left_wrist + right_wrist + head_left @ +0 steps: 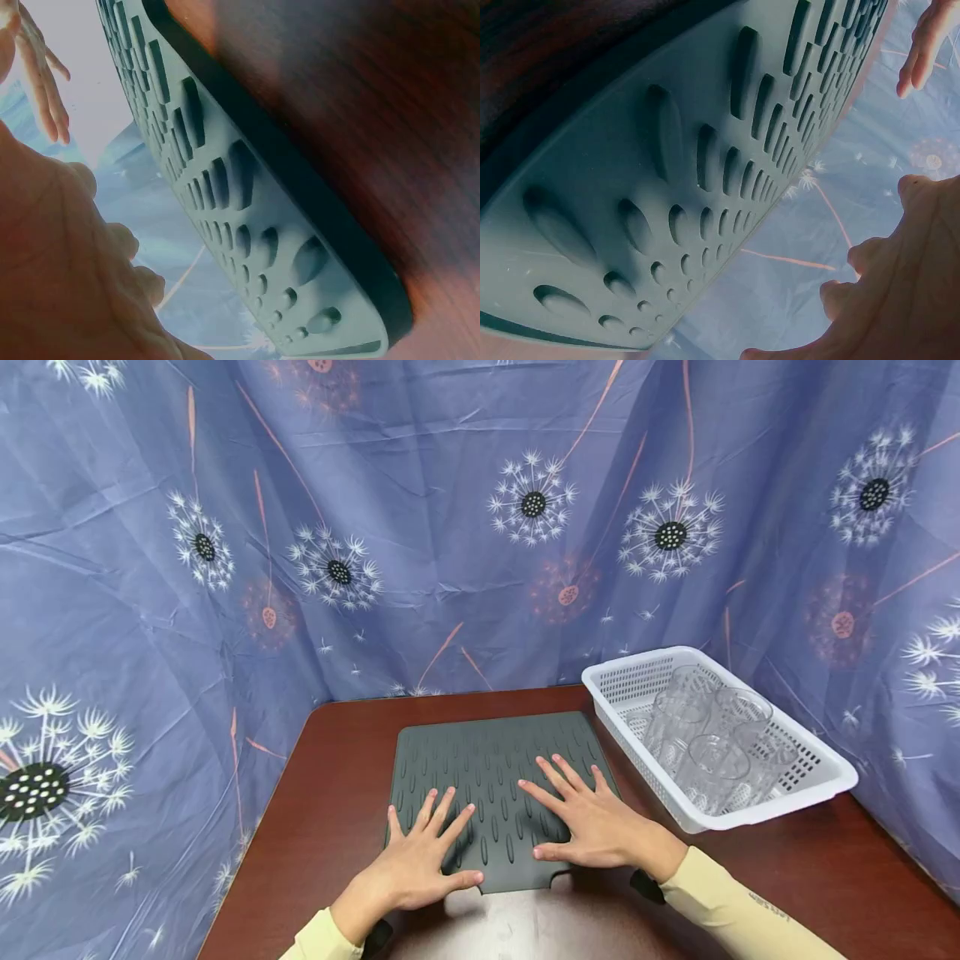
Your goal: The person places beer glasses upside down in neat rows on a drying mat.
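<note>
A dark grey mat (495,777) with raised oval ridges lies flat on the table. Over its near left part my left hand (420,860) hovers palm down, fingers spread. My right hand (596,822) is held the same way over the near right part. Both wrist views show a gap between the palms and the ridged surface, with the left palm (60,262) and right palm (900,285) holding nothing. Right of the mat, a white plastic basket (817,785) contains several clear drinking glasses (720,756), standing or leaning close together.
The reddish-brown wooden table (300,852) extends left of the mat and along its near side. A blue curtain (442,527) with dandelion prints hangs behind the table and at both sides. The basket's low walls rise near my right forearm.
</note>
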Demonstrator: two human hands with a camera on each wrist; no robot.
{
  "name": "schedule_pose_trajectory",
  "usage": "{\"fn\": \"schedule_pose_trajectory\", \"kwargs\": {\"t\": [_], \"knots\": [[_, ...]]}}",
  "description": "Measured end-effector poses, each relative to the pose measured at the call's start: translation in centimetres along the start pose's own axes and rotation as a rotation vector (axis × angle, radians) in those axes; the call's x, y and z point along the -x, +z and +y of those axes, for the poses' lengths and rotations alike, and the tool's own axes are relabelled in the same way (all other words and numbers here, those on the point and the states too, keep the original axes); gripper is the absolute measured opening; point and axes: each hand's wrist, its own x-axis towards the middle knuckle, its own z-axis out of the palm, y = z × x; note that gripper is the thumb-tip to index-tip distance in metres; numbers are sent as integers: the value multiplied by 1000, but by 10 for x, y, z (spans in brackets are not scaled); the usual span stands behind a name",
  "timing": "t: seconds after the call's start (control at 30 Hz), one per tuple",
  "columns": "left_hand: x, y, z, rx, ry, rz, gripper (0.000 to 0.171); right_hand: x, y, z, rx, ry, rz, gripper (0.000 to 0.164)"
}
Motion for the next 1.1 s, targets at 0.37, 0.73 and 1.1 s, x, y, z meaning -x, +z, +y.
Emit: {"fn": "schedule_pose_trajectory", "kwargs": {"t": [0.37,0.73,1.1], "knots": [[-7,-8,-10,60,22,52,87,-3,-1,10,9,-5,91,87],[-8,-2,-31,92,16,211,63,-5,-1,18,5,-51,221,63],[-1,4,-54,135,13,42,76,-10,-4,24,20,-60,251,57]]}}
